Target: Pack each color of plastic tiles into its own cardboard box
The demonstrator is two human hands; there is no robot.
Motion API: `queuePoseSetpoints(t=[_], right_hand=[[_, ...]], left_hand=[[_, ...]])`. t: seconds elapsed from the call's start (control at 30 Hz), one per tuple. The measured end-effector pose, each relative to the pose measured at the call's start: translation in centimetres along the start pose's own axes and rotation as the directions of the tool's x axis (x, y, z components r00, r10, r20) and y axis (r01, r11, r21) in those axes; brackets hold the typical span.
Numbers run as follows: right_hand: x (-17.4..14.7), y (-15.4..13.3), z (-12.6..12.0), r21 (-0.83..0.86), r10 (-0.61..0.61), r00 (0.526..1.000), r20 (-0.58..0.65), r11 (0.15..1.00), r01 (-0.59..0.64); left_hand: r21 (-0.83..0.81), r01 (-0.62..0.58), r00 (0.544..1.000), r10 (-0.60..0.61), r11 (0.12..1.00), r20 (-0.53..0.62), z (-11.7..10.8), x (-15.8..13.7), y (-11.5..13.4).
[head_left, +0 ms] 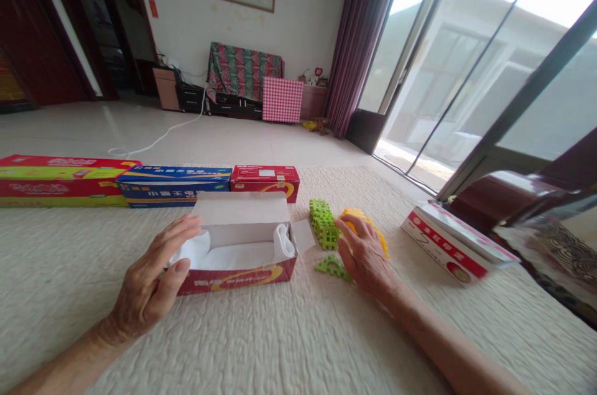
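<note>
— Where were the hands?

— The left hand (pixel 149 286) lay against the near end of the open red box (pixel 237 280), fingers loose and slightly spread, thumb along its wall, gripping nothing. The right hand (pixel 366 255) was draped over the yellow block (pixel 354 214), beside the green block stack (pixel 323 224).

— Pinching it?

— I couldn't tell; the fingers hid the contact. It looked like steadying the box while reaching for pieces. Lifting one would call for closing round it and clearing the flap.

— What else was around?

— White paper (pixel 233 255) lined the box, and a flat green piece (pixel 330 267) lay by the wrist. Three closed boxes (pixel 172 183) stood behind, and another box (pixel 448 242) to the right. All sat on the quilted cover (pixel 280 345).
</note>
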State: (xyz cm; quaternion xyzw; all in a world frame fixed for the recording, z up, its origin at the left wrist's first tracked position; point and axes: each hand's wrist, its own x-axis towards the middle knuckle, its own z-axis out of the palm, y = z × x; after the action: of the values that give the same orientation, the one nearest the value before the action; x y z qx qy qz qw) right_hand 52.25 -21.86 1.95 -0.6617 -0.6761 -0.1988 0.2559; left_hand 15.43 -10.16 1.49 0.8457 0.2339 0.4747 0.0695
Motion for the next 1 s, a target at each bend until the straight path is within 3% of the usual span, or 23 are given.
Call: queuePoseSetpoints(t=[0.13, 0.23, 0.33, 0.4, 0.47, 0.53, 0.6, 0.63, 0.7, 0.77, 0.9, 1.0], right_hand=[[0.2, 0.2, 0.2, -0.037, -0.025, 1.0, 0.011, 0.999, 0.025], [0.3, 0.4, 0.4, 0.047, 0.001, 1.0, -0.015, 0.999, 0.0], [0.5, 0.6, 0.1, 0.204, 0.103, 0.994, 0.02, 0.973, -0.105], [0.9, 0.6, -0.3, 0.367, 0.197, 0.976, 0.097, 0.904, -0.219], [1.2, 0.6, -0.9, 0.54, 0.264, 0.945, 0.195, 0.775, -0.328], [1.2, 0.4, -1.3, 0.628, 0.253, 0.913, 0.319, 0.665, -0.404], [1.0, 0.1, -1.5, 0.595, 0.184, 0.891, 0.415, 0.686, -0.419], [0.8, 0.0, -1.5, 0.544, 0.146, 0.887, 0.437, 0.743, -0.39], [0.4, 0.0, -1.3, 0.412, 0.094, 0.923, 0.374, 0.874, -0.256], [0.1, 0.1, -1.1, 0.327, 0.02, 0.954, 0.299, 0.937, -0.122], [-0.4, 0.7, -0.8, 0.29, -0.147, 0.937, 0.318, 0.956, 0.052], [-0.7, 1.2, -0.6, 0.277, -0.233, 0.937, 0.26, 0.948, 0.159]], left_hand=[[0.017, 0.024, 1.0, -0.024, 1.0, 0.008, 0.0, 0.1, 0.2], [0.021, 0.028, 1.0, -0.028, 0.999, 0.007, 0.1, 0.0, 0.3], [0.01, 0.008, 1.0, -0.008, 1.0, -0.005, 0.1, 0.0, 0.2], [0.004, 0.001, 1.0, -0.001, 1.0, -0.01, 0.1, 0.0, 0.1], [-0.001, 0.003, 1.0, -0.003, 1.0, -0.018, 0.1, 0.1, 0.1], [-0.005, 0.004, 1.0, -0.004, 1.0, -0.022, 0.2, 0.1, 0.1], [-0.006, -0.001, 1.0, 0.001, 1.0, -0.021, 0.2, 0.1, 0.2], [-0.008, -0.011, 1.0, 0.01, 1.0, -0.024, 0.2, 0.1, 0.2], [0.008, -0.039, 0.999, 0.039, 0.999, -0.027, 0.1, 0.3, 0.2], [0.068, -0.1, 0.994, 0.102, 0.993, -0.028, -0.3, 0.6, 0.1], [0.18, -0.194, 0.981, 0.191, 0.964, 0.033, -1.3, 1.4, 0.0], [0.154, -0.198, 0.979, 0.188, 0.968, 0.076, -1.6, 1.7, -0.1]])
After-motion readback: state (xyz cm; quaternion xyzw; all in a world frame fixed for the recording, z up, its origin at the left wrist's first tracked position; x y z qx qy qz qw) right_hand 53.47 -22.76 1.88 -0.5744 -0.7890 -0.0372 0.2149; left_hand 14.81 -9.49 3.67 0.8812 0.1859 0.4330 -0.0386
